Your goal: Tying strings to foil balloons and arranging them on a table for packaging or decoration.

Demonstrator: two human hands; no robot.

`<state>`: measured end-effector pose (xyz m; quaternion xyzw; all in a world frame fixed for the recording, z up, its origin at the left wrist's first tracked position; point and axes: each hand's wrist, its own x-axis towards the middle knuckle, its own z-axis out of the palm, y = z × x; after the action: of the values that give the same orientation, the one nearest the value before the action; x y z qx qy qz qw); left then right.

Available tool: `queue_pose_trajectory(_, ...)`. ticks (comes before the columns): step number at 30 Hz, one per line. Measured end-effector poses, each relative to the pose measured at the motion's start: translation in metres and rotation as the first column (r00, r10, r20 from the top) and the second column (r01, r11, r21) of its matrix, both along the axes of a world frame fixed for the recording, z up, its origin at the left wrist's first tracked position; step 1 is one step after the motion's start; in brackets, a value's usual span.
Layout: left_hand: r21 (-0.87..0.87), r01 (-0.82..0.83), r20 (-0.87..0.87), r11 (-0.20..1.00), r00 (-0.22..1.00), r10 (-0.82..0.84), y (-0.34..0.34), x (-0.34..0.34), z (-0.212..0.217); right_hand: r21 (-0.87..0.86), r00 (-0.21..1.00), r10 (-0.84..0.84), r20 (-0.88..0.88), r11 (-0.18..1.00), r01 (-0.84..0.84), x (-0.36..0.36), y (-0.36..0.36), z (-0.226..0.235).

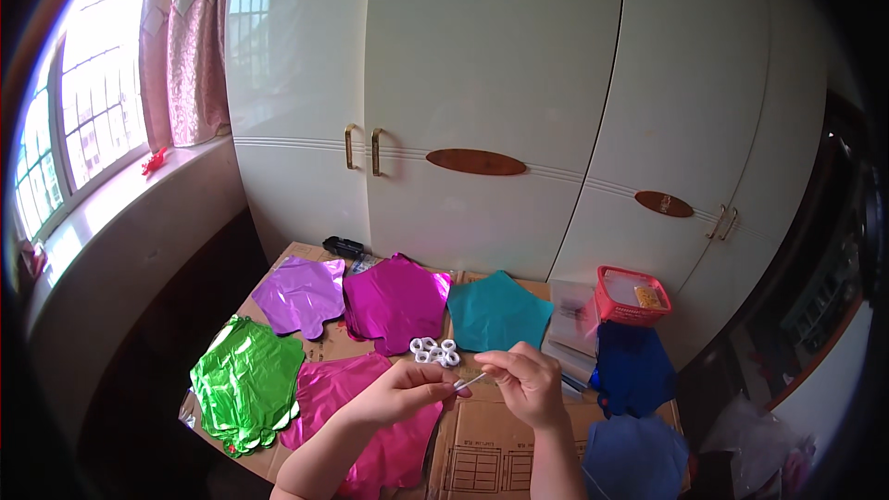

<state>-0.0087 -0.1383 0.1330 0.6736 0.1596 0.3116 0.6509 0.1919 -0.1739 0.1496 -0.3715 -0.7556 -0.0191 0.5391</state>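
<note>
Over the cardboard, my left hand [407, 393] and my right hand [526, 383] come close together, each with its fingers pinched. A thin white strip [471, 381] runs between their fingertips; whether it is ribbon or a straw is too small to tell. Just beyond lies a cluster of small white rings [433, 352], like little rolls of ribbon. Flat, uninflated foil balloons surround them: a pink one [356, 407] partly behind my left forearm, a magenta stack [396, 304], a teal one [500, 311], a lilac one [299, 296] and a crinkled green stack [245, 384].
At the right are dark blue foil [635, 370], paler blue foil [635, 458] and a red plastic tub [632, 296]. A black object [344, 246] lies at the cardboard's [491, 463] far edge. White cabinet doors [491, 65] rise behind. A window sill [130, 187] is at the left.
</note>
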Motion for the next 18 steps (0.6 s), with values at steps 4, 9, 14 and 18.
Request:
queue_pose_trajectory(4,0.008,-0.005,-0.053,1.0,0.999,0.005,-0.003,0.003,-0.001,0.036,0.998,-0.026,0.055,0.999,0.024,0.005,0.001,-0.004)
queue_pose_trajectory(9,-0.151,0.043,0.284,0.988,0.959,0.001,-0.001,0.002,-0.005,-0.024,0.998,0.016,0.053,1.0,-0.014,-0.004,0.009,-0.012)
queue_pose_trajectory(14,-0.19,-0.209,0.367,0.959,0.891,0.266,-0.006,0.01,0.005,0.01,0.978,0.035,0.206,0.999,-0.038,-0.019,0.005,-0.019)
queue_pose_trajectory(18,0.537,-0.288,-0.135,0.792,0.898,0.418,-0.001,-0.003,0.001,0.018,0.992,0.068,0.106,0.997,-0.07,-0.019,-0.012,-0.002)
